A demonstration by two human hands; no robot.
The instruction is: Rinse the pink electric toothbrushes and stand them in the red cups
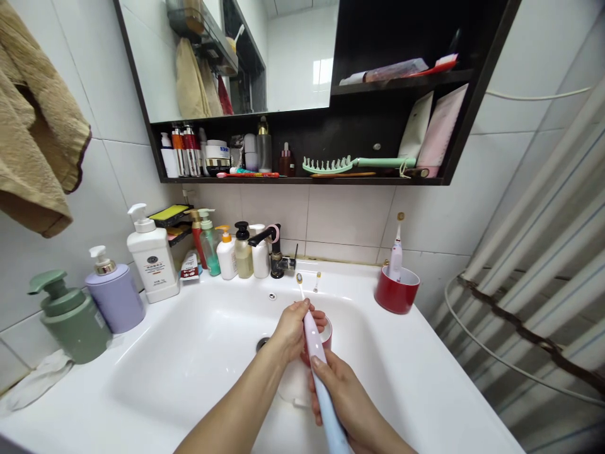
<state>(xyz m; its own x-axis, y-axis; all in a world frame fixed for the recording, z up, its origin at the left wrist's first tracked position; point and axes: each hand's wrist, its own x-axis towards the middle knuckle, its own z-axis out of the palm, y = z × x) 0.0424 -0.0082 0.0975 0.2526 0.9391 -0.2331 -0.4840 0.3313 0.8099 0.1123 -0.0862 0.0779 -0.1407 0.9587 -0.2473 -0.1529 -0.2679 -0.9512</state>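
Note:
An electric toothbrush (312, 340), its handle shading from pink to pale blue, slants over the sink basin (212, 340), brush head up and away from me. My left hand (290, 331) pinches it near the neck, just below the brush head. Lower down, my right hand (343, 386) is closed around the handle, thumb on top. Behind my hands in the basin is a red cup (328, 329), mostly hidden by my fingers. A loose brush head (317, 281) stands on the sink's back ledge, just beyond the toothbrush tip.
A red holder (397, 294) with another electric toothbrush (396, 263) stands on the right ledge. The black faucet (276, 251) is at the back, with several pump bottles (227, 254) to its left. A mirror cabinet shelf (283, 180) overhangs the sink; white pipes (529, 233) rise at right.

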